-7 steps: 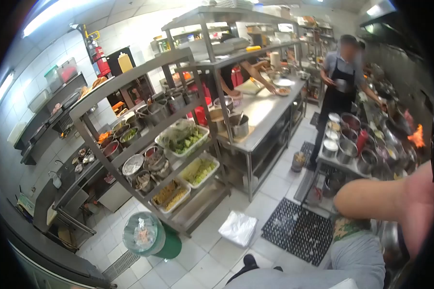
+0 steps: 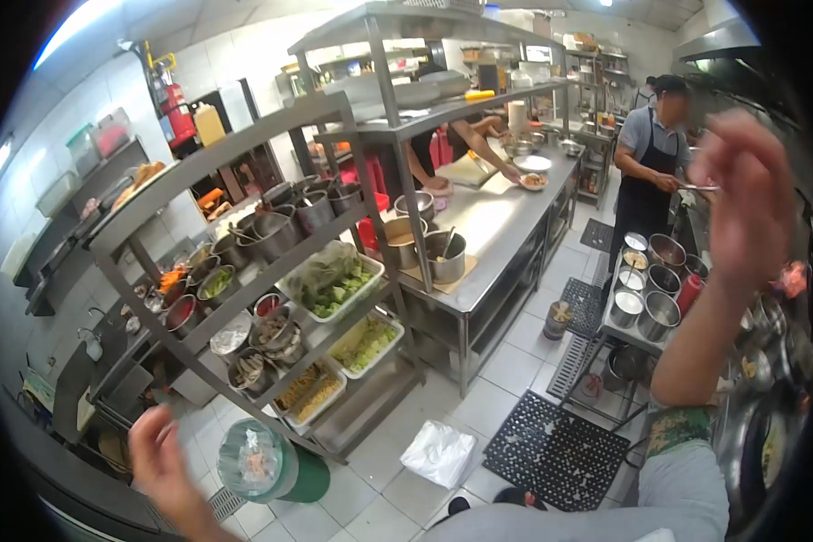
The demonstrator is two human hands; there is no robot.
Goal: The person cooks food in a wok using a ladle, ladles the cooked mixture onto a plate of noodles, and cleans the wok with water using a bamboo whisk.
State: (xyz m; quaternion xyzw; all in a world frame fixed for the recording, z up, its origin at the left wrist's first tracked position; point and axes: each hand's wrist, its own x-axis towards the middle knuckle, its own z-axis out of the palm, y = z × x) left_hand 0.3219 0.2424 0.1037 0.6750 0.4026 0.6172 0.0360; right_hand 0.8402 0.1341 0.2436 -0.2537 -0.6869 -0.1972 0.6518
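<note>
My right hand (image 2: 748, 203) is raised at the right, in front of the stove side, blurred by motion. Its fingers point up, loosely bent, and I see nothing in them. Low at the left, my left hand (image 2: 164, 465) is held out with loosely spread fingers and no object in it. It appears beside a green bin (image 2: 312, 479) lined with a clear bag. Below my right forearm stands a metal side table (image 2: 612, 318) bearing several metal pots and a red squeeze bottle (image 2: 689, 294).
A steel rack (image 2: 348, 443) holds pots and vegetable tubs. Beyond it runs a steel counter (image 2: 506, 239), where another person's arms reach toward a plate. A co-worker (image 2: 649, 172) in a dark apron stands by the stove. A white plastic bundle (image 2: 437, 452) and black mat (image 2: 558, 450) lie on the floor.
My right hand has risen from the lower right edge, and my left hand has come into view. The co-worker's arm has drawn back from the stove, and the flame looks smaller.
</note>
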